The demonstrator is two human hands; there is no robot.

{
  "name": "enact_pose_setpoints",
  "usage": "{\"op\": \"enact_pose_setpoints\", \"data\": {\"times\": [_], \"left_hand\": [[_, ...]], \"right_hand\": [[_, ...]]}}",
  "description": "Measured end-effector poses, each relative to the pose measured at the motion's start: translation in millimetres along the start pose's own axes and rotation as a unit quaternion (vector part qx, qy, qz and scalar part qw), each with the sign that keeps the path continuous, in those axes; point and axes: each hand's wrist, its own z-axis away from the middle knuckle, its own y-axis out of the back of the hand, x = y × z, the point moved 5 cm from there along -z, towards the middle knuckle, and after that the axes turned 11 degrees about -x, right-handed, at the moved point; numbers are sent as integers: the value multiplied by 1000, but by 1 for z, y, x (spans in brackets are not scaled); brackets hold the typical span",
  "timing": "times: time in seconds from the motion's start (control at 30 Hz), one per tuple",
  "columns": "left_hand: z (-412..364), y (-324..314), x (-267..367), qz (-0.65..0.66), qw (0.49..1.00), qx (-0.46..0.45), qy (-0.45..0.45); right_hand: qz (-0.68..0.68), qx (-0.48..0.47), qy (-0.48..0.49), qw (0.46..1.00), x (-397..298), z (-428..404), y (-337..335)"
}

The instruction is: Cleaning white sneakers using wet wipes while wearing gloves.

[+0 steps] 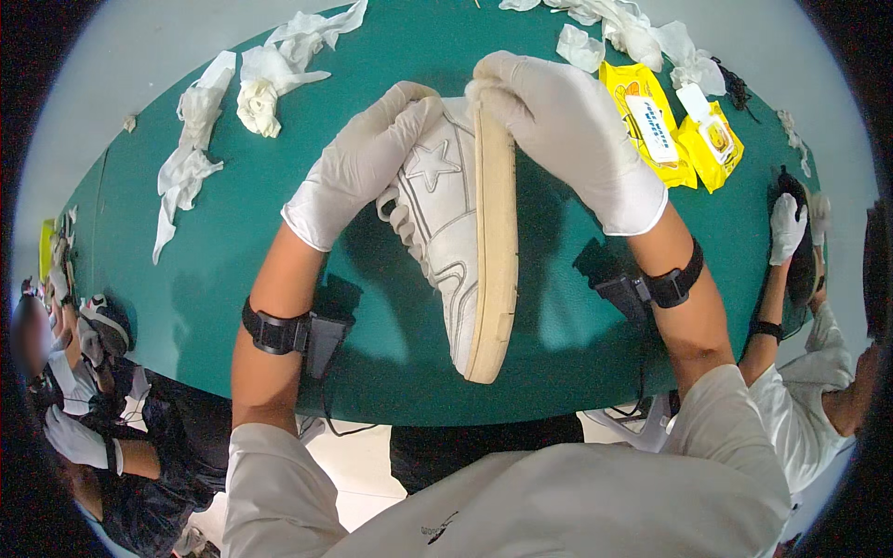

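A white lace-up sneaker [450, 202] with a star on its side is held on edge above the table, its toe towards me. My left hand [370, 153], in a white glove, grips the upper near the ankle collar. At the heel, my gloved right hand [558, 125] is closed around the back end of the cream rubber sole [497, 265], with a bit of white material at its fingertips. Whether that is a wipe or part of the glove I cannot tell. The fingers of both hands are partly hidden by the shoe and gloves.
The table has a green top [279, 188]. Crumpled white wipes [192, 139] lie at the left, with more wipes [621, 31] at the far right. Two yellow wipe packs [649, 125] sit beyond my right hand. Co-workers handle a dark shoe [792, 230] at right and another shoe [104, 321] at left.
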Motion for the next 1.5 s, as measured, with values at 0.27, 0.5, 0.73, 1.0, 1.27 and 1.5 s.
{"op": "enact_pose_setpoints", "data": {"times": [0.27, 0.5, 0.73, 1.0, 1.27, 1.5], "left_hand": [[3, -1, 7, 6, 1000, -4, -2], [2, -1, 4, -2, 1000, -4, 0], [0, -1, 3, -10, 1000, -3, 13], [2, 1, 1, -10, 1000, 9, 20], [-1, 2, 2, -16, 1000, 1, -27], [11, 1, 19, -120, 990, 63, -22]], "right_hand": [[-11, -55, -58, 997, 30, -4, -2], [-93, -129, -6, 987, -5, 3, 10], [-90, -319, 94, 939, -69, 29, 17], [-73, -406, 157, 897, -97, 48, 15], [-12, -176, 19, 984, -24, 9, 12], [-46, -64, -42, 996, -10, 2, 5]]}}
